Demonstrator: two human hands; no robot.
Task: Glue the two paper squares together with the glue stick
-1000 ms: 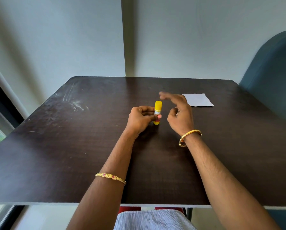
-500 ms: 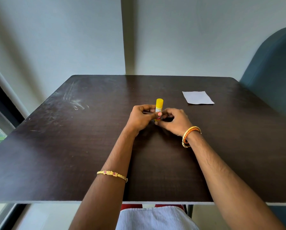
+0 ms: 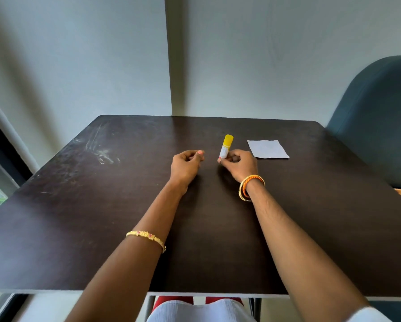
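glue stick: yellow-capped white plastic glue stick (image 3: 226, 147), cap on, standing nearly upright with the cap tipped slightly away and to the right; long axis close to vertical.
right hand: right hand (image 3: 240, 164) pinching the lower end of the stick between thumb and fingertips, other fingers curled in; orange and gold bangles (image 3: 251, 187) at the wrist.
left hand: left hand (image 3: 186, 164) loosely curled, holding nothing, thumb tip against the forefinger, hovering or resting on the table (cannot tell which).
gap: clear dark strip of table between left hand and stick; no contact.
paper: pale grey-white paper square (image 3: 267, 148) flat on the dark brown wooden table (image 3: 83, 205), just right of and slightly beyond the right hand; near, not touching.
second square: only one sheet outline visible (a second may lie stacked under it, cannot tell).
key relation: paper on the right-hand side, so right hand nearer to it; cap end pointing up and away, on the far side of the right-hand grip, reachable by the left hand from the left.
likely step: uncapping not yet done; judged early in the task, no glue on paper seen.
next move needs: left hand across the gap to the cap, pull along the stick's axis while the right hand holds the base.
risk: low grip on a tall stick, may tilt under a sideways pull.
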